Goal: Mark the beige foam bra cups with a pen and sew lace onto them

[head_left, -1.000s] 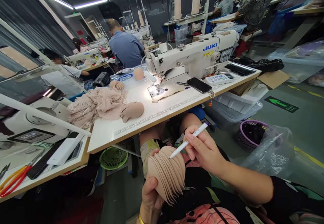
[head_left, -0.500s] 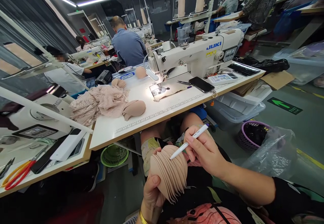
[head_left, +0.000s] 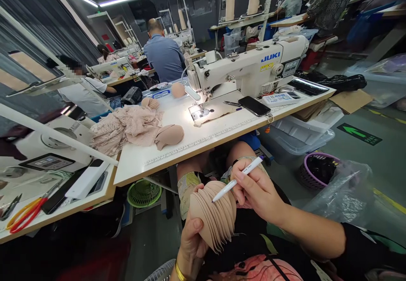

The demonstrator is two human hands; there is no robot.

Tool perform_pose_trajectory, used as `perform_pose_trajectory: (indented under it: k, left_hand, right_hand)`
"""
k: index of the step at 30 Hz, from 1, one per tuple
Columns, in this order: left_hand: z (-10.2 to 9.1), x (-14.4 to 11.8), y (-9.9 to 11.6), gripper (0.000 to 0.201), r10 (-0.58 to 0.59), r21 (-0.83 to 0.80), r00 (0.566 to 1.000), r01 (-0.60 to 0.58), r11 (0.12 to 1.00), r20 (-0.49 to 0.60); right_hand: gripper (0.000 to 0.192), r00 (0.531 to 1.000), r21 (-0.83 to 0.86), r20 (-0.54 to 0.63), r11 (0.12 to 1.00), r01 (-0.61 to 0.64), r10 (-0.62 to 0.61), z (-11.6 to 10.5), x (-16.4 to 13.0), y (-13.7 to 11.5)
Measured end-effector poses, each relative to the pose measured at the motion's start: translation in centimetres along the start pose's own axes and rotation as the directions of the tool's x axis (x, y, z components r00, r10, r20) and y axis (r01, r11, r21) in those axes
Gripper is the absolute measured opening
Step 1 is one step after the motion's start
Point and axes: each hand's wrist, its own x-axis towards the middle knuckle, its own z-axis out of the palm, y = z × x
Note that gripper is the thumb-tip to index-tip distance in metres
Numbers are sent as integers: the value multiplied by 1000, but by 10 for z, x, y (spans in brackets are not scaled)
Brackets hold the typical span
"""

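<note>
My left hand (head_left: 192, 241) grips a fanned stack of beige foam cups (head_left: 214, 215) from below, thumb on the front edge, stack held over my lap. My right hand (head_left: 256, 190) pinches a white pen (head_left: 237, 178), fingers closed round the barrel, tip touching the top edge of the stack near its middle. Gold bangle (head_left: 180, 272) on left wrist.

Right of my knees, on the floor: crumpled clear plastic bag (head_left: 342, 192), purple-rimmed basket (head_left: 314, 171) just behind it, clear plastic bins (head_left: 301, 133) under the counter edge. Left of knees: green fan (head_left: 142, 193) on the floor.

Counter (head_left: 190, 145) ahead, ruler strip along front edge. On it, left: pile of beige lace fabric (head_left: 123, 126) with a couple of foam cups (head_left: 169, 135) touching its right side. Centre: lit needle plate of white JUKI sewing machine (head_left: 250, 67). Black phone (head_left: 253, 105) lies just in front of the machine, right of the needle.

Side counter at left: orange-handled scissors (head_left: 22, 217), white device (head_left: 87, 179).

Beyond: person in blue shirt (head_left: 163, 59) seated with back to me, more machines and other people further back.
</note>
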Motion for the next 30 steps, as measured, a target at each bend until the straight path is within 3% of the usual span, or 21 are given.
perform_pose_trajectory:
  k: [3, 8, 15, 20, 25, 30]
  left_hand:
    - [-2, 0, -1, 97, -1, -5, 1000, 1, 1000, -10]
    - [-2, 2, -3, 96, 2, -15, 1000, -2, 1000, -13]
    - [-1, 1, 0, 95, -13, 6, 1000, 13, 1000, -9]
    - [-2, 0, -1, 97, -10, 4, 999, 10, 1000, -51]
    - [-1, -1, -1, 97, -13, 6, 996, 14, 1000, -84]
    - [1, 2, 0, 96, -17, -1, 996, 17, 1000, -87]
  right_hand:
    - [31, 1000, 35, -7, 999, 1, -1, 0, 1, 0]
    - [33, 1000, -82, 19, 997, 8, -6, 1, 1, 0]
    - [31, 1000, -38, -18, 999, 10, -10, 0, 2, 2]
    - [33, 1000, -87, 31, 996, 4, -2, 2, 2, 0]
    - [31, 999, -68, 4, 997, 41, -41, 2, 2, -2]
    - [33, 997, -126, 74, 992, 17, -7, 6, 1, -5]
